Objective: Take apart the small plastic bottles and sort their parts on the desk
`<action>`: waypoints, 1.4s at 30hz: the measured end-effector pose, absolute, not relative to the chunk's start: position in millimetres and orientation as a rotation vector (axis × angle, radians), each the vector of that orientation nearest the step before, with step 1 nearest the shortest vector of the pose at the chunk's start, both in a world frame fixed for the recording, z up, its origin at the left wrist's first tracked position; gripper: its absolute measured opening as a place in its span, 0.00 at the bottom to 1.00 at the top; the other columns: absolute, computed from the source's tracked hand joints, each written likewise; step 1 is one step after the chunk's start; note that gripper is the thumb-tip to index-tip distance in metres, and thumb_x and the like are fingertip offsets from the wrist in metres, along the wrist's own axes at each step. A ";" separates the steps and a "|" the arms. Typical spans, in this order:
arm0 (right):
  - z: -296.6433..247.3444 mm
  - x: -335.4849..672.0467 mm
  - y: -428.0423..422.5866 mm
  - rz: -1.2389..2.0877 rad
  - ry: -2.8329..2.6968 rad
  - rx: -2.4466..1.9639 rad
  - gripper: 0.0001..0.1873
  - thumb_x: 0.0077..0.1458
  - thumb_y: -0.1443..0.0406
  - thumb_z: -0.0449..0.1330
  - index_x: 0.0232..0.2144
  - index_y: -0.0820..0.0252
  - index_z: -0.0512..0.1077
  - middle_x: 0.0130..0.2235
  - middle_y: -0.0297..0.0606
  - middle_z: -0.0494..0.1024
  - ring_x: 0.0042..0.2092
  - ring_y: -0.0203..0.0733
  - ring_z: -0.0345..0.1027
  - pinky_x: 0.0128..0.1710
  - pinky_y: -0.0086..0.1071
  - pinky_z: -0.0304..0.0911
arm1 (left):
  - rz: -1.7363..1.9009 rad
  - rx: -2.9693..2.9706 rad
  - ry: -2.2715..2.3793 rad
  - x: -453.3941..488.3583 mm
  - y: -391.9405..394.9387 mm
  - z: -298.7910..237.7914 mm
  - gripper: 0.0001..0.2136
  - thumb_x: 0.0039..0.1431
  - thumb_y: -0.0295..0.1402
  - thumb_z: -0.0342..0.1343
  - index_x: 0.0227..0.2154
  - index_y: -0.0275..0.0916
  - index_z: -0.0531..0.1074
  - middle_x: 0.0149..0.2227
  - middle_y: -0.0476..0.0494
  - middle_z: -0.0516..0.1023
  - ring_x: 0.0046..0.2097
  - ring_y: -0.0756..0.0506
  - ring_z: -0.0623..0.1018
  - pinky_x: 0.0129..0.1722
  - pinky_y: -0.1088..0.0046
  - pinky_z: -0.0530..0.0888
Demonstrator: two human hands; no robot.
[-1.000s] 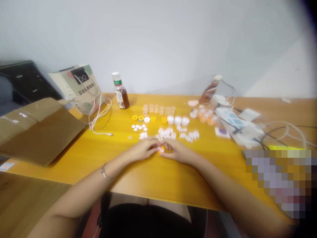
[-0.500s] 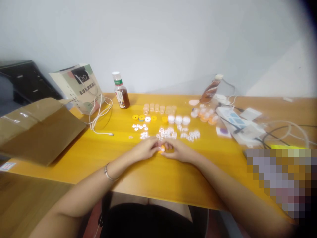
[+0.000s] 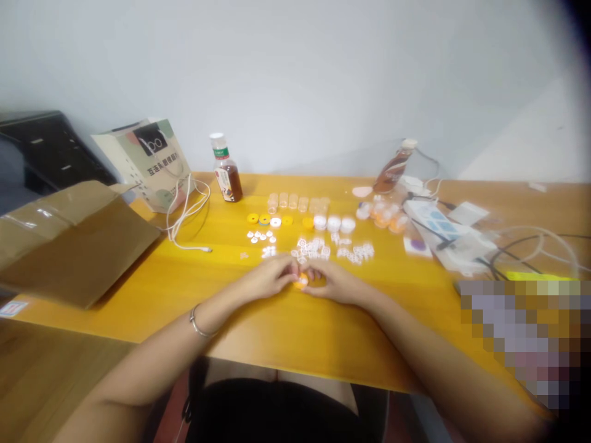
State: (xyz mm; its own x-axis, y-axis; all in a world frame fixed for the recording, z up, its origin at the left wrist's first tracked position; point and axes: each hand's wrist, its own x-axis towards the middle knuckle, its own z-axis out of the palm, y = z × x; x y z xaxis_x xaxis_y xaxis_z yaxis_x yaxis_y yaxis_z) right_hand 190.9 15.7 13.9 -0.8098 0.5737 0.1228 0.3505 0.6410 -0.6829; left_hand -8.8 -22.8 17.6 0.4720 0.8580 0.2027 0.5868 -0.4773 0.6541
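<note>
Between my fingertips is a small orange round piece with a white part (image 3: 301,281), much like the caps lying beyond it. My left hand (image 3: 277,275) pinches it from the left side, and my right hand (image 3: 331,281) has its fingers closed about the right side. Just past my knuckles lie white flower-shaped pieces (image 3: 313,248), white discs (image 3: 261,235) and a pile of small white parts (image 3: 356,252). Behind these run yellow caps (image 3: 252,218) and white caps (image 3: 333,223), then a row of clear cups (image 3: 293,201).
A cardboard box (image 3: 78,246), paper bag (image 3: 148,166) and white cable (image 3: 184,212) occupy the left. At the back stands a bottle (image 3: 228,178); another bottle (image 3: 394,167) leans rightward. Orange-and-clear containers (image 3: 388,215) and a power strip (image 3: 436,224) with cables sit right.
Both hands stay in almost the same place around the orange piece. My left wrist has shifted very slightly; nothing on the table has visibly moved.
</note>
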 end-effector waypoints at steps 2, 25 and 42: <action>13.7 191.3 15.4 0.950 -2.532 -0.758 0.09 0.48 0.65 0.59 0.35 0.59 0.67 0.28 0.31 0.64 0.30 0.34 0.57 0.32 0.28 0.55 | 0.785 2.190 1.304 -18.8 -16.6 21.7 0.01 0.55 0.28 0.51 0.29 0.36 0.66 0.29 0.49 0.71 0.30 0.52 0.69 0.32 0.77 0.66; 15.6 192.0 14.5 0.935 -2.543 -0.788 0.10 0.48 0.63 0.59 0.35 0.59 0.67 0.28 0.32 0.66 0.30 0.34 0.59 0.31 0.28 0.56 | 0.733 2.425 1.611 -55.5 8.6 11.4 0.09 0.57 0.28 0.48 0.35 0.38 0.73 0.35 0.43 0.73 0.37 0.47 0.73 0.40 0.70 0.69; 17.4 190.8 15.3 0.949 -2.568 -0.719 0.08 0.48 0.63 0.59 0.32 0.59 0.66 0.29 0.32 0.65 0.32 0.35 0.59 0.33 0.29 0.57 | 0.588 2.620 0.913 -10.2 -24.8 21.4 0.08 0.60 0.32 0.48 0.37 0.36 0.71 0.37 0.41 0.72 0.39 0.49 0.71 0.40 0.72 0.69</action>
State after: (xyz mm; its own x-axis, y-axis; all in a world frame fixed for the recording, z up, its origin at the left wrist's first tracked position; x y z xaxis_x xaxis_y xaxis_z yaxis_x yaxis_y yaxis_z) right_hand 190.8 15.3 17.4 -0.8263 0.5522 0.1111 0.3472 0.6547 -0.6715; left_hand -10.2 -24.8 21.4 0.7134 0.6435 0.2775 0.5189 -0.7512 0.4081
